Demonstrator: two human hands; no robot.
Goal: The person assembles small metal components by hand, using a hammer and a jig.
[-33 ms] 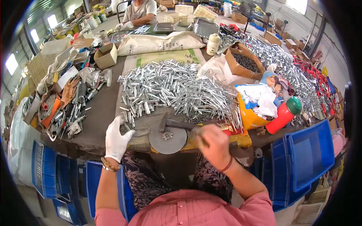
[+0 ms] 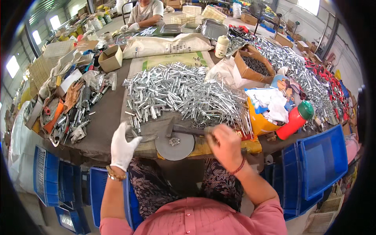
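My left hand wears a white glove. Thumb and fingers stand apart beside the near edge of the metal pile, with nothing seen between them. A hammer lies on the bench, its head over the far rim of a round grey disc. On the disc sits a small clump of shiny metal bits. Next to the handle's right end is my bare right hand, fingers curled together and slightly blurred; what they hold is unclear. Beyond both hands spreads a heap of silvery metal tubes and rods.
Tools and scraps crowd the left side. At right stand an orange-yellow container, a red bottle and a carton of dark small parts. Blue crates flank my legs. Across the bench sits another person.
My left hand has shifted slightly right and its thumb stands a little farther out. My right hand has moved slightly up and right. The hammer and disc stay in place.
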